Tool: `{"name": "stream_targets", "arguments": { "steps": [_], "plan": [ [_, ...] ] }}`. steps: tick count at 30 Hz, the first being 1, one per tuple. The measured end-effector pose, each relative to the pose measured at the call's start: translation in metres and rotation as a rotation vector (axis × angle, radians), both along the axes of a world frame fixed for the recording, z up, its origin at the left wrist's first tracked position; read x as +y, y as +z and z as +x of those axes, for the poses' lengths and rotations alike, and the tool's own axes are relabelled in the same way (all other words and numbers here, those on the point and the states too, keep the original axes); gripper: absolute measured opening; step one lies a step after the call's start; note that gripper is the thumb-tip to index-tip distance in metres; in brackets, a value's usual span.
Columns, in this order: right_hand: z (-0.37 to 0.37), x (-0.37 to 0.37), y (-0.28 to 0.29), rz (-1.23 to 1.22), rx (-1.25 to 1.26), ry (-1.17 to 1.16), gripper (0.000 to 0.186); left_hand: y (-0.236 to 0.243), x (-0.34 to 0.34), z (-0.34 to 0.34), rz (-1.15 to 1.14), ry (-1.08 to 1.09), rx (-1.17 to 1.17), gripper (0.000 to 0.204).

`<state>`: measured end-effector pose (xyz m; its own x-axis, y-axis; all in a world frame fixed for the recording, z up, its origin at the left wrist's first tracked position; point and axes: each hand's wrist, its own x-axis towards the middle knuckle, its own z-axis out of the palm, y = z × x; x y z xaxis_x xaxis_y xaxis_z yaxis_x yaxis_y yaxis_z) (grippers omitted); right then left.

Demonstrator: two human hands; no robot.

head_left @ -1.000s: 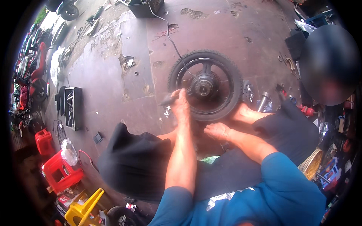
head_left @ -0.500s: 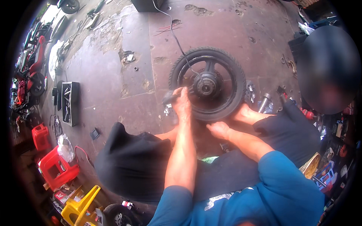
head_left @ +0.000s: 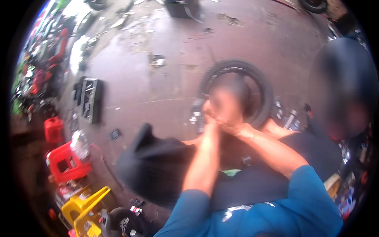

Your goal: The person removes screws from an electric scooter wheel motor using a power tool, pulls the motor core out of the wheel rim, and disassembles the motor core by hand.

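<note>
A black spoked wheel with a tyre [head_left: 261,93] lies on the floor in front of me, between my bare feet [head_left: 272,127]. My left hand [head_left: 209,112] and my right hand [head_left: 235,125] are close together over its lower-left part. A blurred patch covers the wheel's middle and part of my hands. Whether my fingers hold anything, and how they are bent, I cannot make out. Small bits [head_left: 195,117] lie left of the tyre, and a metal cylinder [head_left: 291,118] lies right of it.
A black box [head_left: 179,8] with a cable stands at the far side; a metal tray [head_left: 90,100] lies left. Red stools [head_left: 69,166], a yellow stool [head_left: 83,207] and scooters [head_left: 37,75] crowd the left. A blurred dark shape [head_left: 341,83] and clutter fill the right.
My right hand has moved up and left to join my left hand, which has shifted right. The view has shifted and blurred, and the hub is now obscured.
</note>
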<state>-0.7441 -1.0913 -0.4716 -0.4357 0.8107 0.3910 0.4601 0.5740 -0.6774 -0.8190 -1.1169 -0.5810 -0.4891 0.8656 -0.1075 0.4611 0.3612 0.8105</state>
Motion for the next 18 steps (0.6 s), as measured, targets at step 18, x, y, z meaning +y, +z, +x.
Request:
{"name": "stream_targets", "arguments": {
  "steps": [18],
  "plan": [
    [-0.005,0.063,-0.051,-0.71,0.066,0.24,0.068,0.121,-0.017,-0.024,0.262,0.288,0.198,0.033]
  ]
}}
